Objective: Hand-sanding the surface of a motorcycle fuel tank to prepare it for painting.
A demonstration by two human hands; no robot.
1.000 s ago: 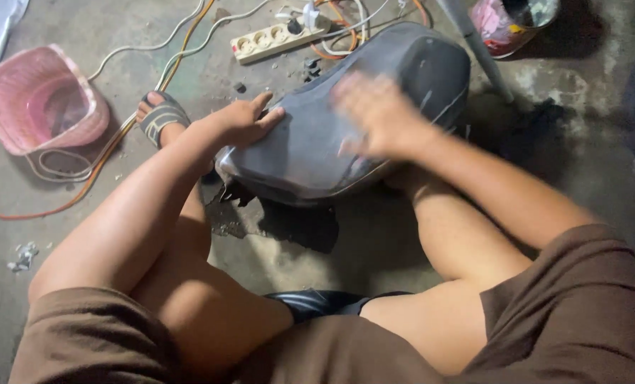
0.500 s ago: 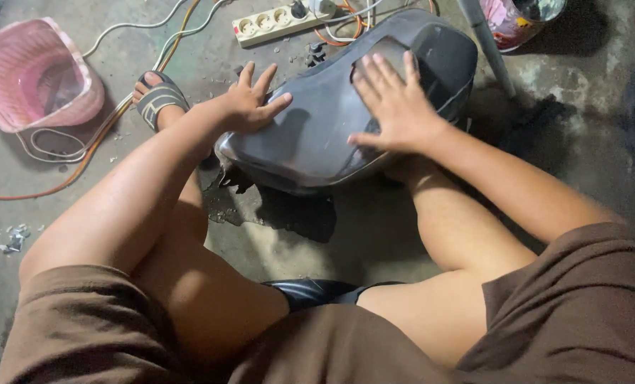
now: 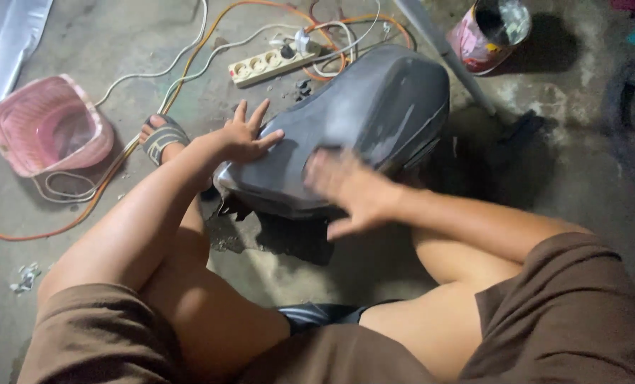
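A large grey curved panel (image 3: 374, 114), dull and scuffed, lies on the concrete floor between my knees. My left hand (image 3: 243, 135) rests flat on its left edge with the fingers spread, steadying it. My right hand (image 3: 349, 192) lies on the near part of the panel's top; it is blurred by motion, palm down, and whether anything is under the palm cannot be told. My left foot in a sandal (image 3: 159, 139) sits just left of the panel.
A pink plastic basket (image 3: 47, 128) stands at the left. A white power strip (image 3: 271, 62) with white and orange cables (image 3: 189, 50) lies behind the panel. A paint tin (image 3: 492, 32) stands at the back right beside a grey metal leg (image 3: 442, 50).
My right hand has slid from the far top of the panel back toward me, and is blurred. My left hand has stayed on the left edge.
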